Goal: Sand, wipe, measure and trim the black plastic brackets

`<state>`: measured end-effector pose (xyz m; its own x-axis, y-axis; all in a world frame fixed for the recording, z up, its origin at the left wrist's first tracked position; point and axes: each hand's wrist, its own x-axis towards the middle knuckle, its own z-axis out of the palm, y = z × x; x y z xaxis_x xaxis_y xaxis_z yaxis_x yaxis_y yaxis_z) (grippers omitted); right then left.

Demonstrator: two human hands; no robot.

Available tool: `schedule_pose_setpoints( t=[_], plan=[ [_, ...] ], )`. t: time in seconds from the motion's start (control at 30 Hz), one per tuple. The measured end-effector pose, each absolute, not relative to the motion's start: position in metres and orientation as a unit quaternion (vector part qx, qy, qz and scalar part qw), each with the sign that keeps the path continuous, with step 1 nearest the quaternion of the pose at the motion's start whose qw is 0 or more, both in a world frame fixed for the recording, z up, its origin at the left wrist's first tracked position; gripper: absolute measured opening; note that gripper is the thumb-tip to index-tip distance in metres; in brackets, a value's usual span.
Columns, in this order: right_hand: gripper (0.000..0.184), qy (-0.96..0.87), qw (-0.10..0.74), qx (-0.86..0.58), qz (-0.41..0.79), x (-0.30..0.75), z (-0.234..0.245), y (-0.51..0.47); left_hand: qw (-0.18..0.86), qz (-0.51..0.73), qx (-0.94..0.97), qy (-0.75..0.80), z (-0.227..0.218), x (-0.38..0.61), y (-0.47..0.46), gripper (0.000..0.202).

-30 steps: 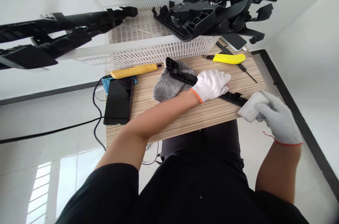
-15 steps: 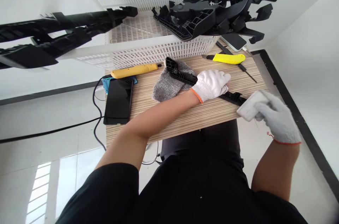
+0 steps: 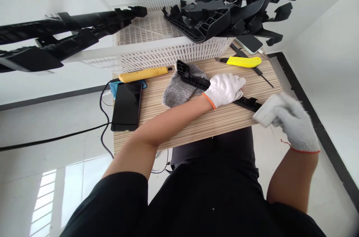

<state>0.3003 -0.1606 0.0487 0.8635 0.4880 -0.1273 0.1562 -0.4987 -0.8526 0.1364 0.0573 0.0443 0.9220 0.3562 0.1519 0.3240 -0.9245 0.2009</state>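
Note:
A long black plastic trim part (image 3: 193, 80) lies slantwise over a grey cloth (image 3: 177, 90) on the table. My left hand (image 3: 224, 89), in a white knitted glove with an orange cuff, is closed around the middle of the part and presses it down. My right hand (image 3: 294, 121), gloved too, is closed on a flat white block (image 3: 265, 111) at the part's right end. Motion blurs that block, and I cannot tell whether it touches the part.
Behind the cloth stands a white plastic basket (image 3: 157, 57) heaped with black plastic parts (image 3: 221, 20). A yellow utility knife (image 3: 244, 61), a yellow corded tool (image 3: 144, 74), a dark phone (image 3: 127, 106) and another phone (image 3: 249, 44) lie on the wood-grain table (image 3: 168, 128).
My right hand and the white block have shifted slightly and are more blurred. My left hand keeps its hold on the trim part. The whole view has moved a little.

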Motion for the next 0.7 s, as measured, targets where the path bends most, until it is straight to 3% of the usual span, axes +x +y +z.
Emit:
schedule_pose_setpoints(
  t=[0.07,0.17,0.3,0.43,0.57,0.7],
  plan=[
    [0.068,-0.220,0.469,-0.841,0.157,0.3025,0.0476,-0.1631,0.082,0.093,0.976,0.177,0.0438,0.1366,0.0574,0.035],
    [0.072,-0.165,0.553,-0.815,0.043,0.3051,0.0466,-0.1654,0.086,0.088,0.976,0.179,0.0427,0.1371,0.0578,0.035],
    [0.068,-0.207,0.461,-0.844,0.179,0.3049,0.0468,-0.1660,0.089,0.090,0.976,0.176,0.0422,0.1368,0.0581,0.035],
    [0.071,-0.151,0.550,-0.819,0.069,0.3043,0.0452,-0.1656,0.081,0.096,0.977,0.175,0.0434,0.1360,0.0576,0.035],
    [0.070,-0.207,0.465,-0.840,0.185,0.3026,0.0462,-0.1651,0.081,0.094,0.976,0.180,0.0444,0.1361,0.0573,0.035],
    [0.073,-0.165,0.557,-0.810,0.081,0.3045,0.0443,-0.1648,0.087,0.086,0.977,0.177,0.0439,0.1367,0.0576,0.036]
  ],
)
